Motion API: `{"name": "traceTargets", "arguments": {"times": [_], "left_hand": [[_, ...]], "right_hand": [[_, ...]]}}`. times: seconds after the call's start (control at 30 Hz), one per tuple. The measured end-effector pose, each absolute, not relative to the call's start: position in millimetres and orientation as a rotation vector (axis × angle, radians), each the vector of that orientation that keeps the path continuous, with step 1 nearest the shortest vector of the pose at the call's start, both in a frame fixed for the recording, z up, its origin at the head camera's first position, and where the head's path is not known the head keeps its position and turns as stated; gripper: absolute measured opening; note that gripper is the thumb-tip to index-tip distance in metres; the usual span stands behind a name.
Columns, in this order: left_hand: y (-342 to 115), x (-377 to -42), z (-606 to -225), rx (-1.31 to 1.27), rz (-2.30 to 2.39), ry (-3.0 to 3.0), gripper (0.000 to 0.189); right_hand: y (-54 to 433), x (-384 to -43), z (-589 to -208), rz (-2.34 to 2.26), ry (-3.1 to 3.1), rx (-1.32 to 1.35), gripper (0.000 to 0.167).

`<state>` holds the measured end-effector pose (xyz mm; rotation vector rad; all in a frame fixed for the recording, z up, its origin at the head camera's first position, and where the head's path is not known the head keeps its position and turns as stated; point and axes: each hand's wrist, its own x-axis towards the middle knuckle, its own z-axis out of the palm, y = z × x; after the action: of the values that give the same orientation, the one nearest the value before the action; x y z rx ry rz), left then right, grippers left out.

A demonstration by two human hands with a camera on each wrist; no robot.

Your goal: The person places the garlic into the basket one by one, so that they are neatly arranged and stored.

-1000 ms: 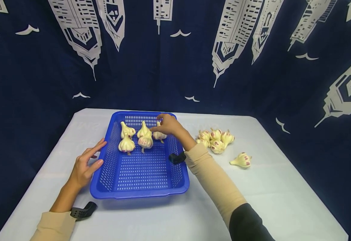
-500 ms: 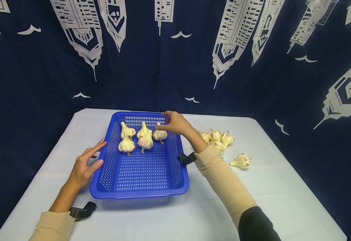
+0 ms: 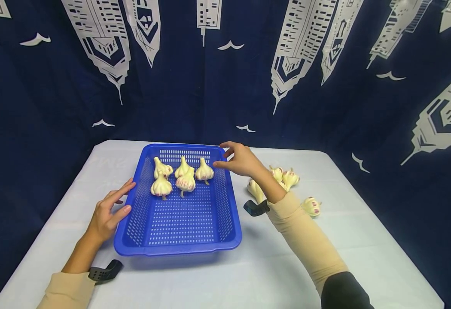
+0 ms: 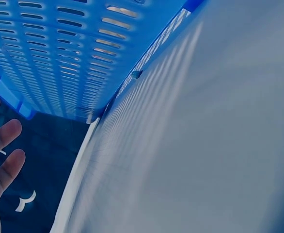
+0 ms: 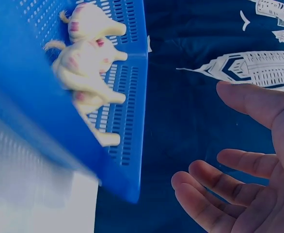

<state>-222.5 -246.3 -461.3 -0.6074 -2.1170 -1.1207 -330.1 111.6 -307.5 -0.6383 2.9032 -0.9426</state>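
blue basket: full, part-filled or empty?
Part-filled: the blue basket holds five garlic bulbs toward its far end; its near floor is bare.

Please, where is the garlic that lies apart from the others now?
In the head view, the lone garlic lies on the table, right of the blue basket, partly hidden by the right sleeve and nearer the camera than the garlic group.

Basket [image 3: 177,250] in downward head and close, perhaps low, wrist views.
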Motion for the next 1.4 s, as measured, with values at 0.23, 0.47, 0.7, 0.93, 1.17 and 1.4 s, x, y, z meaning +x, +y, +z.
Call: {"name": "traceTargets", "arguments": {"times": [0.23, 0.47, 0.7, 0.93, 1.17, 1.4], "left_hand": [[-246.0, -221.3, -460.7, -0.610, -1.128, -2.114, 0.058], [-245.9, -221.2, -461.3, -0.612, -1.131, -2.109, 0.058], [-245.5, -220.9, -461.1, -0.613, -1.140, -2.102, 0.059], [-245.7, -221.8, -463.7, -0.616, -1.151, -2.090, 0.059], [-244.8, -222.0, -464.4, -0.617, -1.137, -2.085, 0.058], [-245.0, -221.4, -461.5, -0.620, -1.138, -2.084, 0.058]], "right_hand": [[137.4, -330.1, -312.7, -0.956, 2.943, -0.613, 0.070], [162.2, -328.7, -318.0, -0.944, 2.966, -0.590, 0.067], [186.1, -327.1, -322.8, -0.925, 3.006, -0.589, 0.068], [208.8, -327.9, -330.0, -0.971, 2.995, -0.601, 0.068], [232.2, -325.7, -334.2, -0.951, 2.965, -0.665, 0.066], [258.7, -321.4, -340.2, -0.922, 2.957, -0.743, 0.061]]}}
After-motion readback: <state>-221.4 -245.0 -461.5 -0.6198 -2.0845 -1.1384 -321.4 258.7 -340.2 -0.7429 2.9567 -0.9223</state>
